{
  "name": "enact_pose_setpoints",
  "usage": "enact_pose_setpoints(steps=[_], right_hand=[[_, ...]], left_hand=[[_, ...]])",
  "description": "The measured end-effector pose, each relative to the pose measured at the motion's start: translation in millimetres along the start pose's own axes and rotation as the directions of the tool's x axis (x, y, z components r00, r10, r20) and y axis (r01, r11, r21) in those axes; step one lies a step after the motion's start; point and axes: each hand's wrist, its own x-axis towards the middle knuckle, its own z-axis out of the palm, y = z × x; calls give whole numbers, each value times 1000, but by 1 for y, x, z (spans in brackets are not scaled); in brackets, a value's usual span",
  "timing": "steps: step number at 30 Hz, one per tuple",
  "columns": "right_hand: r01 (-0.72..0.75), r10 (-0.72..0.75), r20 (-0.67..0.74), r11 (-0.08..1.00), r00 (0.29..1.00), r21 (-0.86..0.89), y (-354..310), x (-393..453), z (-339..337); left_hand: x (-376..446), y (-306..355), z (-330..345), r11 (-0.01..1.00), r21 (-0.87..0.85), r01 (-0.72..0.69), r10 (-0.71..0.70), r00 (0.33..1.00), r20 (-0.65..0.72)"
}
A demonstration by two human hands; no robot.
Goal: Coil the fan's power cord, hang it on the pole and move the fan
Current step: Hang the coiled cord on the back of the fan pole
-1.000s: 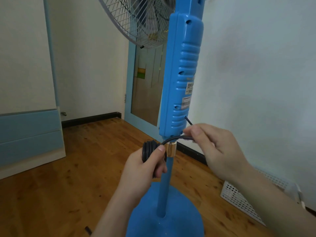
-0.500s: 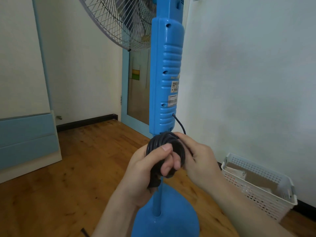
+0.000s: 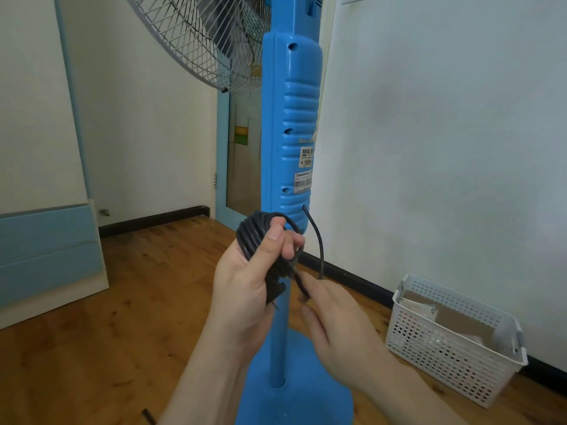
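Gripping coiled cord [image 3: 256,237] in left hand [image 3: 245,289], right hand [image 3: 334,320] pinching its loose end beside pole [image 3: 278,338].

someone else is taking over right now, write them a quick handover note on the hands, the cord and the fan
Left hand: grips the coiled cord, thumb over the loops, just in front of the fan's blue housing.
Right hand: pinches the short free strand that runs from the housing's lower end to the coil.
Fan: upright on its base on the wood floor, white basket to its right.
Done: cord mostly coiled.
Left: secure the last strand, hang the coil on the pole, move the fan.
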Motion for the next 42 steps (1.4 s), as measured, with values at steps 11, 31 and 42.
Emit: enact_pose_setpoints(steps=[11, 31, 42], right_hand=[[264, -246, 99, 924, 964, -277, -9, 15, -28], [361, -356, 71, 929, 932, -77, 7, 41, -54], [438, -426, 103, 853, 899, -285, 9, 50, -63]], left_hand=[[4, -17, 4, 903, 411, -122, 157, 986, -52], [44, -11, -2, 497, 865, -68, -81, 989, 124], [59, -14, -4, 565, 825, -25, -227, 956, 185]])
